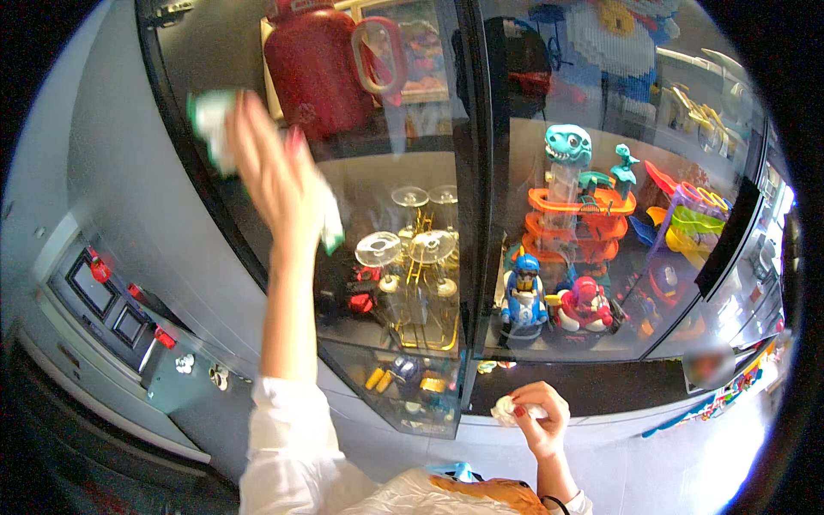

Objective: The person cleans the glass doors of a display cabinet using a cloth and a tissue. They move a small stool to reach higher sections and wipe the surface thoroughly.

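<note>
My left hand point(273, 170) is stretched up against the glass door of a black-framed display cabinet point(473, 193), blurred. Beneath its palm and fingers lies a white cloth with green edges point(215, 129), spread on the pane. Lower down, in front of the cabinet's dark ledge point(599, 386), my right hand point(544, 418) pinches a crumpled white tissue or cloth point(505, 411) between thumb and fingers. Behind the glass near my left hand stands a large dark red jug-like container point(322, 71) with a looped handle. Below it are upturned stemmed glasses point(380, 248) on a gold rack point(428, 328).
The right-hand section holds an orange toy track tower with a dinosaur head point(576, 219), a blue toy figure point(523, 296) and a red one point(584, 306). A grey wall point(161, 193) borders the left side. Shoes point(219, 376) lie near a dark panelled door point(103, 290).
</note>
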The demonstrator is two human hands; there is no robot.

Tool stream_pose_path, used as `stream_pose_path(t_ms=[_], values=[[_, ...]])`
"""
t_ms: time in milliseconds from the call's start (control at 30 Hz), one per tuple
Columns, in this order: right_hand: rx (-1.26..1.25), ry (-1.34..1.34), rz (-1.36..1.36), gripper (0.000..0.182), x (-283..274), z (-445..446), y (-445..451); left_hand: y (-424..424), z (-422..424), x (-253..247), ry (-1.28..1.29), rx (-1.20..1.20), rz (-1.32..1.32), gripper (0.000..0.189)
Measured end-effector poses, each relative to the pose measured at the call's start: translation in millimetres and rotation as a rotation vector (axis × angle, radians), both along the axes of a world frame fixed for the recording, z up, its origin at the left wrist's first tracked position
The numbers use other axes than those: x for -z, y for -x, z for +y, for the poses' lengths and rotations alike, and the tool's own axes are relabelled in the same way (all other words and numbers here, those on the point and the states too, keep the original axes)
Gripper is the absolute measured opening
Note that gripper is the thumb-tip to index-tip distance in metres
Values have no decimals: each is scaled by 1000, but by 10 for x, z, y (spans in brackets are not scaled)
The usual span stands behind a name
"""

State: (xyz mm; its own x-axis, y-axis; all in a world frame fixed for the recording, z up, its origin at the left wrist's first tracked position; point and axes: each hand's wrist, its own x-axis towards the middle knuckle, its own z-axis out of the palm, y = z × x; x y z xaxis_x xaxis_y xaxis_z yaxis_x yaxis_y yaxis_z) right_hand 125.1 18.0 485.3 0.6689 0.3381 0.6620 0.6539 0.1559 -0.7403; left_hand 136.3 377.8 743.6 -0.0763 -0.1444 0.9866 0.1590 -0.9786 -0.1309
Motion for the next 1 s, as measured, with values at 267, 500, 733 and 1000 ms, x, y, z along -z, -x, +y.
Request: stream_pose_path(t_ms=[267,500,733,1000], values=[[-34,-31,149,12,258,105,50,-361,-838,-367,-346,82,87,49],[-93,-25,134,7,99,172,16,72,-864,2245,-199,263,673,39],[-172,-282,781,36,-48,235,79,735,-1010,3233,247,648,931,34],[-122,-199,604,17,-174,498,206,1077,-1096,2677,1213,1439,1018,38]])
